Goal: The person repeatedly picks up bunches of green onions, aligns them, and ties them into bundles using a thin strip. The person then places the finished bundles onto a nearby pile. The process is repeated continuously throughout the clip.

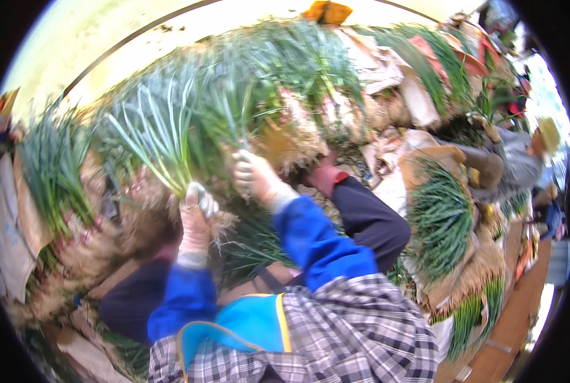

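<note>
My left hand, in a pale glove, is shut around the lower stems of a small bunch of green onions. The long leaves fan up and to the left, and tangled pale roots hang out below the fist. Close by on the right, my gloved right hand has its fingers curled around a thin green onion stalk, which rises blurred from the fist. Behind both hands stands a long row of green onions with reddish stem bases and straw-coloured roots. More green leaves lie below, between my legs.
Bundled green onions stand at the left beside cloth or sacking. To the right, a heap of green onions lies on brown sacking. A person in grey sits beyond it. My bent leg flanks my right arm.
</note>
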The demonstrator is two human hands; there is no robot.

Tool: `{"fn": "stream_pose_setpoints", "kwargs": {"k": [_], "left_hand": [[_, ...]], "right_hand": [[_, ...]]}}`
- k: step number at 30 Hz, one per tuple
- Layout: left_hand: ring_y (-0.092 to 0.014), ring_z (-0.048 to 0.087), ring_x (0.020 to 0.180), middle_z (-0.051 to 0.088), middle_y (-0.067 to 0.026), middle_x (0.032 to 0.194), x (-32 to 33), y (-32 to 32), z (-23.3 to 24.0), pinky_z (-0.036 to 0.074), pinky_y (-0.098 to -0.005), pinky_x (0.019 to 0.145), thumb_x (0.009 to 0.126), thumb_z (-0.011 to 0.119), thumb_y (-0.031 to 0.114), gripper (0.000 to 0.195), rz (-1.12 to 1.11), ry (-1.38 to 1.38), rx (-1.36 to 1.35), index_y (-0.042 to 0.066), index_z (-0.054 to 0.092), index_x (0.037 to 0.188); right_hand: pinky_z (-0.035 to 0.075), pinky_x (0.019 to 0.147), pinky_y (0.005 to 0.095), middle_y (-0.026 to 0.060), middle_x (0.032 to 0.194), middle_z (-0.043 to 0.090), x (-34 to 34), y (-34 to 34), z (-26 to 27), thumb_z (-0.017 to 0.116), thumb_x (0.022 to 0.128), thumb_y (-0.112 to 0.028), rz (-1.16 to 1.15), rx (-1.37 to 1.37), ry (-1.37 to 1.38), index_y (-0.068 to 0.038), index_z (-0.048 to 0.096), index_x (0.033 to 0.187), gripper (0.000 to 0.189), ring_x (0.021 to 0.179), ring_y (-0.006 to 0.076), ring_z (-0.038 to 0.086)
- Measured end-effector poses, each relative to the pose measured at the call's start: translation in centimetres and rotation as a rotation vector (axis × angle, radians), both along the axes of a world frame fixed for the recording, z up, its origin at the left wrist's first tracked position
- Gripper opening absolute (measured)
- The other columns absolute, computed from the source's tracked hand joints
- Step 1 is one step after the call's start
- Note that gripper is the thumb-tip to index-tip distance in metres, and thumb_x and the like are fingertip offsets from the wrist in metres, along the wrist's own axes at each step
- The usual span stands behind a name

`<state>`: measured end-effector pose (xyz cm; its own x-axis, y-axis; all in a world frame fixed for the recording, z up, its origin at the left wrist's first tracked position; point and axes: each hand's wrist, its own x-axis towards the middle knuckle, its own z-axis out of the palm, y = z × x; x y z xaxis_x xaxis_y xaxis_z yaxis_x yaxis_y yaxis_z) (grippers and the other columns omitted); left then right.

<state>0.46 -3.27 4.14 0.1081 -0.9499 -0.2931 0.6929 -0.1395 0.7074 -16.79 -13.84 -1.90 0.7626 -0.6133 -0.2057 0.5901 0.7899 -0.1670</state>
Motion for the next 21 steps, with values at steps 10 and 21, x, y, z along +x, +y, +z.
{"fn": "stream_pose_setpoints", "kwargs": {"k": [10,21], "left_hand": [[-0.012,0.055,0.067,0.062,-0.0087,0.110,3.6,-1.7,-1.4,0.054,-0.0324,0.066,0.091,0.054,0.007,0.033,-0.023,0.168,0.055,0.008,0.051,0.124],[-0.004,0.039,0.053,0.060,0.0019,0.085,5.3,-0.9,-0.1,0.036,-0.0213,0.047,0.091,0.057,0.010,0.039,0.066,0.208,0.116,0.015,0.051,0.128]], "right_hand": [[0.040,0.100,0.0446,0.0232,0.135,0.042,-10.4,-10.1,2.7,0.073,0.069,-0.021,-0.431,-0.960,2.074,-0.006,0.025,0.144,0.091,0.119,0.0376,0.046],[0.052,0.076,0.0270,0.0069,0.133,0.051,-10.5,-18.6,5.1,0.039,0.066,0.024,-0.344,-0.681,0.944,-0.014,0.030,0.145,0.088,0.115,0.0213,0.054]]}}
